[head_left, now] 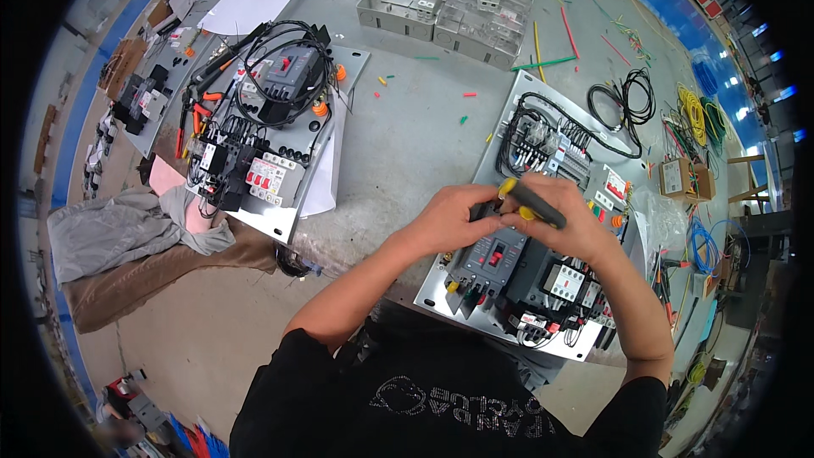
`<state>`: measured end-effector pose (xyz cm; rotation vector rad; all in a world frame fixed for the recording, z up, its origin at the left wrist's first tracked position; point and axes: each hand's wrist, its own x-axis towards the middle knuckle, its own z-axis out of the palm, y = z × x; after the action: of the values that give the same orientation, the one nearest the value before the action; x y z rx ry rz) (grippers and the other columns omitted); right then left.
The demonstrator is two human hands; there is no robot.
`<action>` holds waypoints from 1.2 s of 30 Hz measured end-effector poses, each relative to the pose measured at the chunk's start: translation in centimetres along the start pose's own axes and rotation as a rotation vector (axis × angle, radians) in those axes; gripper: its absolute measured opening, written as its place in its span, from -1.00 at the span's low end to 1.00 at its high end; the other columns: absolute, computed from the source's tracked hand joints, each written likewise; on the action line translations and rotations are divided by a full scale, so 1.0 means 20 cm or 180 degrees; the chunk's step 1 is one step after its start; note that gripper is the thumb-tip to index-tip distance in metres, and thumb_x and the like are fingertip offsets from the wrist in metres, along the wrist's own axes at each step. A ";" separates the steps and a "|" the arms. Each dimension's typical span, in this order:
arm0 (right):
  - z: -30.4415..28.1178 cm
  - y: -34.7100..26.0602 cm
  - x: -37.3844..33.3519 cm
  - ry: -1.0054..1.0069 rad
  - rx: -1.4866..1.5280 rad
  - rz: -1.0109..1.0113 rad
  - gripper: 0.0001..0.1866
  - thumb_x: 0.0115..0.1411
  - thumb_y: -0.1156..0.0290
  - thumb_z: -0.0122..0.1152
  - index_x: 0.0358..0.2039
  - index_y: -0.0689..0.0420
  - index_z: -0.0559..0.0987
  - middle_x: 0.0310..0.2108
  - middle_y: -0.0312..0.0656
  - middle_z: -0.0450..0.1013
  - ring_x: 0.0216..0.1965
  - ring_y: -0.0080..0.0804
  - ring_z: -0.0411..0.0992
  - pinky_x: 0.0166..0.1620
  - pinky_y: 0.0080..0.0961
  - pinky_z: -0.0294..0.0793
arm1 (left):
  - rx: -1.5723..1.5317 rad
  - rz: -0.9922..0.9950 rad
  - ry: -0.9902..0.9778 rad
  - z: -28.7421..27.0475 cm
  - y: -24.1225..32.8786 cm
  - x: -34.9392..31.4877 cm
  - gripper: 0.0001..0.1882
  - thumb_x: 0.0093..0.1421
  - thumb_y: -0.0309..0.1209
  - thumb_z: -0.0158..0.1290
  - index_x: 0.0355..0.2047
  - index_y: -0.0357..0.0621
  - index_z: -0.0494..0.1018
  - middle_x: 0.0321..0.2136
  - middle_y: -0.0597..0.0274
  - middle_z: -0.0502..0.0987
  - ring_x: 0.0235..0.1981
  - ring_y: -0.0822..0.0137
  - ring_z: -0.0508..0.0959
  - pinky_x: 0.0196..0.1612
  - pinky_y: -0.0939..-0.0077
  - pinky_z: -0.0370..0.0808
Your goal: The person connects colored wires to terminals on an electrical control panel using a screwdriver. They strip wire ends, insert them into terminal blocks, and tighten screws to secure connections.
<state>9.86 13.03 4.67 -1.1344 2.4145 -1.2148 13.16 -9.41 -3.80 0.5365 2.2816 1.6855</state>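
Note:
My right hand (564, 219) is closed round a pliers-like hand tool (540, 205) with dark grey and yellow handles; its working end is hidden by my fingers. My left hand (454, 219) meets it from the left, thumb and fingers pinched together. Whatever they pinch is too small to make out. Both hands are above a metal mounting plate (431, 292) fitted with electrical parts. Just below them sits a dark grey circuit breaker (489, 259) with a red switch. A white-topped contactor (564, 283) is to its right, and bundled black wires (509, 140) run along the plate's far part.
A second wired plate (286, 219) lies at left, with red-handled tools (199, 114) beside it. Grey plastic enclosures (396, 24) stand at the back. Coiled black cable (638, 100), a cardboard box (685, 178) and yellow wire coils (692, 116) are at right. Cloths (127, 233) hang over a seat at left.

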 end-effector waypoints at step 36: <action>0.00 -0.06 -0.02 0.0061 -0.0371 0.0152 -0.77 0.14 0.35 0.57 -0.31 0.12 0.64 -0.37 -0.16 0.49 -0.38 -0.07 0.49 -0.27 -0.23 0.51 | -0.0533 -0.0196 -0.0298 -0.03 -0.07 0.03 -0.35 0.31 -0.40 0.24 0.40 -0.14 0.38 0.02 -0.02 0.71 0.07 0.17 0.69 0.16 0.26 0.58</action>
<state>10.70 12.83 5.50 -1.0941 2.5409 -1.0883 12.23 -10.11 -4.88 0.4924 2.0484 1.7622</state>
